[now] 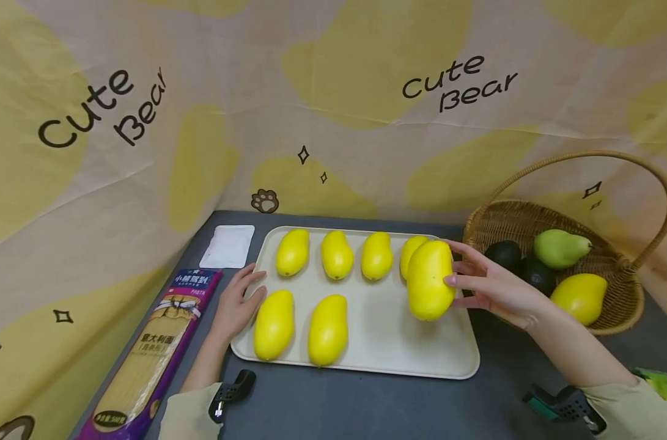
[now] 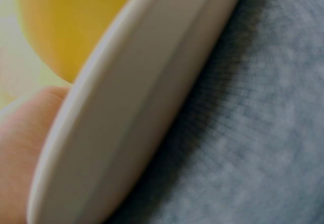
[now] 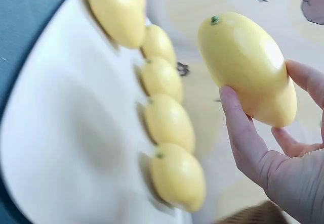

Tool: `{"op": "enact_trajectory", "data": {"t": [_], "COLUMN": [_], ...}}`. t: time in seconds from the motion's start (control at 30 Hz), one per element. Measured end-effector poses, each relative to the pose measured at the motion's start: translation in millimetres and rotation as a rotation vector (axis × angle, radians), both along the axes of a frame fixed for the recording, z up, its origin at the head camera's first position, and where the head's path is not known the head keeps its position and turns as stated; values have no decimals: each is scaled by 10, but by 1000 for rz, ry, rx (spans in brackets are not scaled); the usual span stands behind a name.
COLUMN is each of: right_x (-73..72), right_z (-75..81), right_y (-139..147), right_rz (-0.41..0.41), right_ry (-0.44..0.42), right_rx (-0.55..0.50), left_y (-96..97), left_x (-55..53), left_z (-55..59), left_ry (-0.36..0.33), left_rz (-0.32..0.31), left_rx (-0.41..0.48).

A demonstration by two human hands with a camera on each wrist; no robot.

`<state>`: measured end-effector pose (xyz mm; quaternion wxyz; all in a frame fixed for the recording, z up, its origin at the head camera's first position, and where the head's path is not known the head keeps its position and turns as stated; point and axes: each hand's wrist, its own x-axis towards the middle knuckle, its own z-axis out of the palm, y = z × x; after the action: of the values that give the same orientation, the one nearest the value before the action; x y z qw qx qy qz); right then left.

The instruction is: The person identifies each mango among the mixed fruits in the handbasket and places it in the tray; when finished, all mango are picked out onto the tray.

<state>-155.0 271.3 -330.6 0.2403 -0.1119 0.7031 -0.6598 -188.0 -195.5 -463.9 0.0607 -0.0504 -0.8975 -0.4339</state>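
My right hand (image 1: 484, 284) holds a yellow mango (image 1: 430, 280) between thumb and fingers, raised over the right part of a cream tray (image 1: 399, 342). In the right wrist view the same mango (image 3: 248, 67) shows a green stem spot, clear of the tray. My left hand (image 1: 238, 305) rests at the tray's left rim with fingertips and thumb over it. A back row of several mangoes lies on the tray, among them one mango (image 1: 293, 252) at the left and another (image 1: 412, 253) partly hidden behind the held one. Two mangoes, left (image 1: 274, 325) and right (image 1: 328, 330), lie in front.
A wicker basket (image 1: 630, 299) at the right contains a mango (image 1: 579, 297), a green pear (image 1: 561, 249) and dark avocados (image 1: 504, 255). Left of the tray lie a pasta packet (image 1: 154, 348) and a white sachet (image 1: 227, 246). A printed cloth (image 1: 333, 91) hangs behind the table.
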Motion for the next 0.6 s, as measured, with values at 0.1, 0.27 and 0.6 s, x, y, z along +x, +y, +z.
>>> {"op": "enact_trajectory", "data": {"t": [0.1,0.27,0.6], "right_x": [-12,-30,5], "right_z": [-145,-379,-727], "right_y": [-102,-237,-466], "right_rz": [16,38,49], "right_ry": [-39,-87,-142], "right_rx": [-22,-53,-76], "left_y": [0,-4,3], "left_x": [-6,-7,1], "left_z": [-8,-16,-5], "left_ry": [0,8,13], "left_rz": [2,2,4], "left_rx": [0,-3,0]}}
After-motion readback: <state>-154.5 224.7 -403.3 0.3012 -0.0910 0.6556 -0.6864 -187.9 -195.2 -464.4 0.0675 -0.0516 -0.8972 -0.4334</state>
